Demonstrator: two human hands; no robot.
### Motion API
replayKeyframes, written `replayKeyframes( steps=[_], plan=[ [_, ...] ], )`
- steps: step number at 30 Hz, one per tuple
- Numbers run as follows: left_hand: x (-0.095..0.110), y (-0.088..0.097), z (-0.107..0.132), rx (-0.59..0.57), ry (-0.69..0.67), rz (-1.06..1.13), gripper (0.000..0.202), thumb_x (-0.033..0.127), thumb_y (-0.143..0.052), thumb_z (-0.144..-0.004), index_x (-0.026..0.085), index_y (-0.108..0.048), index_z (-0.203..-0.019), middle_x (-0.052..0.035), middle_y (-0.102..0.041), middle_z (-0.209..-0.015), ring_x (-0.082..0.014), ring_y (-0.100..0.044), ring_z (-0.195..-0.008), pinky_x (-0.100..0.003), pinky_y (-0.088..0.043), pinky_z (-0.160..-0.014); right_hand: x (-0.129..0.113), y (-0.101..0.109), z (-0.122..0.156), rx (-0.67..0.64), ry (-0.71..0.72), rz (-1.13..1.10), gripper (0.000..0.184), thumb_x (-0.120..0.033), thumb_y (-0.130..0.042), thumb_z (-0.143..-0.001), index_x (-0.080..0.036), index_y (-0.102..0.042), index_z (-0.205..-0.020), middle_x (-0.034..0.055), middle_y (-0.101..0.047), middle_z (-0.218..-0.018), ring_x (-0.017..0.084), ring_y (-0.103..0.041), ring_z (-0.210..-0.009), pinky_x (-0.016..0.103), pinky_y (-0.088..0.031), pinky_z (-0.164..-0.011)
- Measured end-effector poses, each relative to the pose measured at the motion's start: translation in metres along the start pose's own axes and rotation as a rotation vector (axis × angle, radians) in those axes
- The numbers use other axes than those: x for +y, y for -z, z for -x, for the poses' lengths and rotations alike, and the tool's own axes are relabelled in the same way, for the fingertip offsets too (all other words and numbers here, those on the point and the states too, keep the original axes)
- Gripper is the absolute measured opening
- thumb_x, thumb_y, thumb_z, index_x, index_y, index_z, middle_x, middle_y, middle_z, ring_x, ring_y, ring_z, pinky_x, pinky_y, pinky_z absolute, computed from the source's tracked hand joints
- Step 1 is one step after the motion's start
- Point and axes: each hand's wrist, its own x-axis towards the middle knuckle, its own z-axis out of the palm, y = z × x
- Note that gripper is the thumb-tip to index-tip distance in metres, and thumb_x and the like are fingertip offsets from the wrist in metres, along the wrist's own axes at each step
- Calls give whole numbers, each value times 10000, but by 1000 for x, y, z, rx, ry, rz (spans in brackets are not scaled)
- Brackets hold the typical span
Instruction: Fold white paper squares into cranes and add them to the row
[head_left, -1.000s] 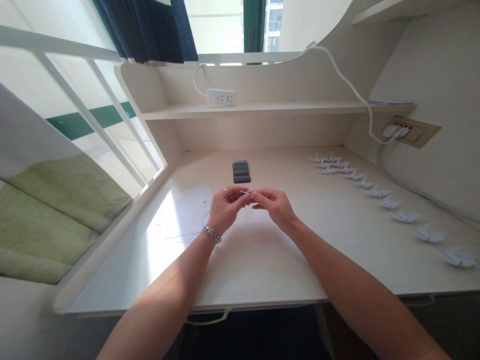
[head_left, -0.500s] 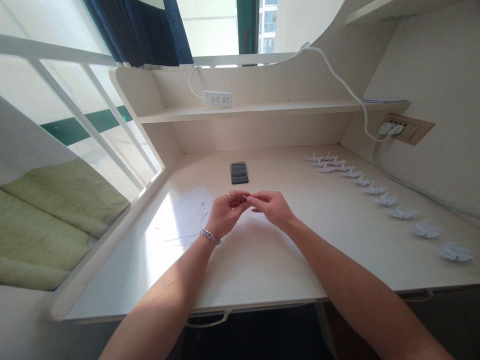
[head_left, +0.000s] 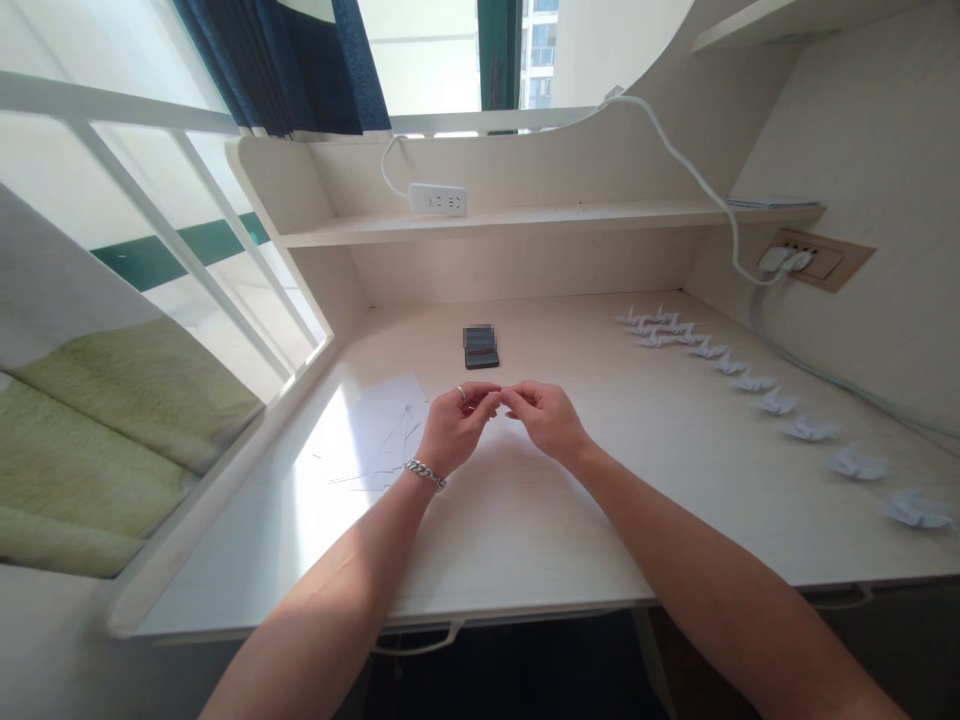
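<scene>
My left hand (head_left: 459, 425), with a ring and a silver chain bracelet at its wrist, is closed in a pinch above the middle of the desk. Opposite it, my right hand (head_left: 546, 418) is pinched too, and the fingertips of both hands meet. Between them is a small piece of paper, almost wholly hidden by the fingers, so its shape cannot be made out. Left of my left hand lies a white sheet of paper (head_left: 375, 420) with thin dark lines or slivers on it. A small dark phone-like device (head_left: 481, 348) lies just beyond my hands.
Several folded white paper cranes (head_left: 776, 402) stand in a row along the desk's right side. A white power strip (head_left: 438, 199) sits on the shelf (head_left: 540, 218) at the back. Its white cable hangs to a wall socket (head_left: 823, 260). Sunlight falls on the desk's left part.
The pale little piece that showed between my fingertips is now covered by them. My right fingers have shifted slightly, and the camera view has moved a little.
</scene>
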Motion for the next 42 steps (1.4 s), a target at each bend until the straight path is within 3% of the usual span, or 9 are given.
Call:
replayKeyframes(
  steps=[10,16,21,25,29,33,37,42],
  plan=[
    [-5,-9,-1,57,145,125,366,345,-676,-784,153,-637,-1093,-56,-719,-801,-150,-662,-685,-274,-532,-660,-3,-6,8,189,186,270,256,-370,-510,-917,-215,-706,-975,76,-729,-1009,215,-671,-866,330,-506,-796],
    [-4,-10,-4,95,213,213,429,176,-642,-723,163,-595,-1150,-33,-707,-834,-130,-650,-689,-254,-522,-649,-4,-8,9,117,309,319,233,-321,-511,-921,-220,-721,-916,83,-714,-1079,231,-629,-1072,362,-475,-944],
    [-5,-7,-5,93,204,250,370,110,-598,-694,136,-637,-1061,-38,-713,-815,-116,-644,-657,-257,-519,-672,1,-2,1,186,152,-3,295,-425,-577,-865,-215,-712,-1022,88,-641,-1235,227,-655,-995,338,-581,-747],
    [-4,-7,-4,69,162,205,317,165,-613,-742,130,-648,-1055,-51,-717,-804,-127,-652,-671,-264,-523,-675,7,7,-9,163,-65,-197,307,-401,-680,-765,-172,-720,-966,67,-724,-881,184,-676,-737,326,-582,-648],
    [-7,-6,-4,37,97,139,301,265,-628,-794,135,-650,-1064,-55,-718,-791,-138,-655,-693,-265,-530,-677,10,10,-12,113,-157,-285,290,-383,-747,-685,-160,-735,-869,48,-721,-770,167,-662,-694,327,-569,-670],
    [-11,-2,-4,-16,7,90,393,202,-662,-748,161,-649,-1138,-74,-734,-917,-161,-674,-775,-263,-542,-685,9,9,-9,16,-164,-306,341,-415,-792,-632,-161,-749,-856,51,-725,-785,176,-658,-715,340,-562,-675],
    [-11,0,-2,-35,-32,85,291,147,-670,-712,150,-723,-999,-88,-739,-955,-189,-687,-831,-272,-551,-707,7,8,-8,-27,-178,-350,341,-436,-816,-609,-164,-743,-802,35,-707,-743,162,-645,-688,336,-557,-669],
    [-6,-1,-1,23,-17,98,218,127,-679,-702,156,-745,-907,-64,-755,-873,-188,-701,-778,-271,-564,-675,5,11,-7,-114,-249,-495,338,-428,-822,-622,-173,-752,-833,42,-714,-778,173,-657,-749,373,-550,-761]
  ],
)
